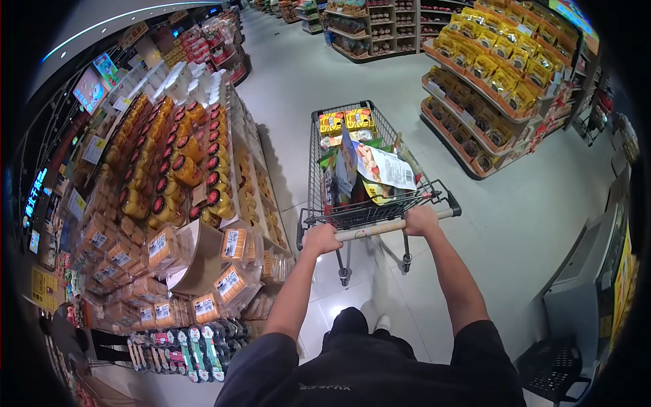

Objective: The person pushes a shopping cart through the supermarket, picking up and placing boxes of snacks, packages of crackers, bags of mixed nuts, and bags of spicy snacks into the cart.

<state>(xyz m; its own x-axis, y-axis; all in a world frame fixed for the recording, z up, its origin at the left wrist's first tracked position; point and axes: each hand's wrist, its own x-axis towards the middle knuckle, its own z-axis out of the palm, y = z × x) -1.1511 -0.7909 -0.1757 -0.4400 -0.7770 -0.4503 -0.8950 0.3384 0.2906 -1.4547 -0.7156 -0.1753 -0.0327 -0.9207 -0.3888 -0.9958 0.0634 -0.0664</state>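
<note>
Your left hand (321,239) was clenched around the near end of the handle (390,226), fingers wrapped over the top, and your right hand (421,220) was clamped on the same bar further along, toward its black end cap. Both grips looked full and closed, knuckles up. The bar lay between you and the basket, tilted a little in view, so the cart (352,169) stood just ahead of your feet in the open aisle, angled slightly right.

I'd judge that the cart would push heavily but roll easily: stiff wire frame, castors on smooth tile, a fair pile of packets (369,166) in the basket. The bar was the right place to hold, hands spread as you had them. The packets looked light and crinkly, likely to shift rather than break.

A white back label with small print faced up on one packet; I couldn't read it. Yellow packs sat at the far end. On your left the jar display (183,163) carried barcode stickers, too small to read. The yellow bags on the shelf (502,74) to the right showed no legible brand
</note>
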